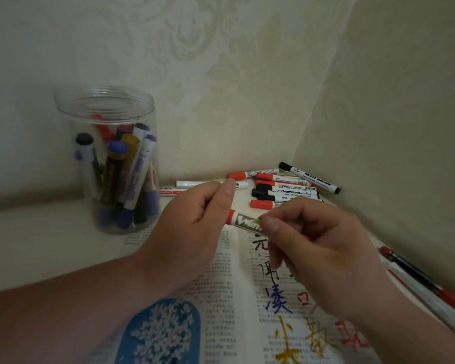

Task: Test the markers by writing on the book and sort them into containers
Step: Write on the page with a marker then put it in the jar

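Red at the collar and white along the barrel, the marker [247, 222] is held level in the air just above the open book [221, 274], between both hands. It looks like a light, stiff plastic tube with a smooth, probably slightly slippery skin and a silvery printed label. Nothing about it seems fragile except, I judge, the felt tip, which is hidden. The left-hand grip [192, 219] is curled round the cap end with the thumb laid along the top, and the right-hand grip [318, 245] pinches the barrel between thumb and fingertips, so both are clenched on the same marker. That seems the sensible hold: one hand on the cap, the other mid-barrel, pulling straight apart along the axis so nothing twists or slips. Whether the cap is seated or partly off I cannot tell. Behind, loose markers [281, 187] lie on the pale worktop [37, 245], and a clear jar [103, 101] at the left holds several more standing on end.
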The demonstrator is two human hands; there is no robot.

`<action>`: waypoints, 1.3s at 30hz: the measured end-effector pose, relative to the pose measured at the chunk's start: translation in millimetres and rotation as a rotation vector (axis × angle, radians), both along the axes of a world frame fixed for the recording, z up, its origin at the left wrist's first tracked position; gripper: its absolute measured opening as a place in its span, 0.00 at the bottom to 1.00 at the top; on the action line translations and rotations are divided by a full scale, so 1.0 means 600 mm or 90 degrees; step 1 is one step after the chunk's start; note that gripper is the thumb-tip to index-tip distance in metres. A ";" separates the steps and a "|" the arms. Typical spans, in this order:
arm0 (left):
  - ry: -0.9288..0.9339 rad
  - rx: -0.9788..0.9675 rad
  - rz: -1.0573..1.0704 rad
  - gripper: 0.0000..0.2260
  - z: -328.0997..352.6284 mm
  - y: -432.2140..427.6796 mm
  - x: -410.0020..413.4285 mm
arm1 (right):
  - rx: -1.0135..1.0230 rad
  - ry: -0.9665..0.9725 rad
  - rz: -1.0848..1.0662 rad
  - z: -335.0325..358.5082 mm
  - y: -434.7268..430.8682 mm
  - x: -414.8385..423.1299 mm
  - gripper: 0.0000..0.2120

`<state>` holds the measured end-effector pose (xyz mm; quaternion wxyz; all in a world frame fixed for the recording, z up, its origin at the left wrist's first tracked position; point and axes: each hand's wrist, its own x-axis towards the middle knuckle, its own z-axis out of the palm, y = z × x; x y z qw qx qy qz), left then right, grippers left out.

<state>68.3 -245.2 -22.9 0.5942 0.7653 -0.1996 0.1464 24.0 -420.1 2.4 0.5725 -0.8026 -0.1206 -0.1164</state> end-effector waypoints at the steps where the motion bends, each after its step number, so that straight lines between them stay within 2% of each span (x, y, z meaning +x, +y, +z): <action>1: 0.007 0.002 -0.004 0.21 -0.002 -0.001 0.000 | 0.036 0.069 -0.001 -0.002 -0.002 0.005 0.07; 3: 0.051 -0.012 -0.004 0.20 -0.011 -0.003 0.005 | 0.074 0.177 -0.017 -0.004 -0.008 0.018 0.07; 5: 0.082 -0.043 -0.005 0.15 -0.022 -0.006 0.018 | 0.180 0.229 -0.053 -0.005 -0.016 0.031 0.08; 8: 0.088 -0.113 -0.015 0.08 -0.032 -0.008 0.036 | 0.342 0.190 -0.106 -0.010 -0.033 0.048 0.05; 10: 0.087 -0.124 -0.026 0.06 -0.034 -0.009 0.040 | 0.346 0.124 -0.132 -0.018 -0.036 0.055 0.06; 13: 0.132 -0.170 0.002 0.06 -0.030 -0.006 0.044 | 0.301 0.015 -0.151 -0.021 -0.022 0.056 0.08; 16: 0.231 -0.323 0.041 0.07 -0.025 -0.001 0.054 | 0.258 -0.060 -0.193 0.000 -0.005 0.053 0.08; 19: 0.280 -0.398 0.044 0.12 -0.019 -0.004 0.058 | 0.241 -0.141 -0.212 0.044 0.017 0.059 0.08; 21: 0.290 -0.397 0.035 0.14 -0.016 -0.004 0.056 | 0.259 -0.213 -0.186 0.082 0.042 0.071 0.08; 23: 0.292 -0.351 0.025 0.12 -0.017 -0.002 0.053 | 0.244 -0.281 -0.155 0.117 0.072 0.087 0.08; 27: 0.321 -0.266 0.014 0.07 -0.017 0.002 0.050 | 0.093 -0.390 -0.114 0.169 0.138 0.120 0.09; 30: 0.347 -0.250 0.021 0.08 -0.013 0.004 0.050 | -0.044 -0.398 -0.092 0.177 0.191 0.142 0.08; 37: 0.358 -0.223 0.030 0.08 -0.006 0.008 0.047 | -0.150 -0.322 -0.035 0.150 0.246 0.180 0.02; 39: 0.361 -0.215 0.035 0.09 -0.006 0.008 0.047 | -0.240 -0.315 0.024 0.146 0.247 0.177 0.06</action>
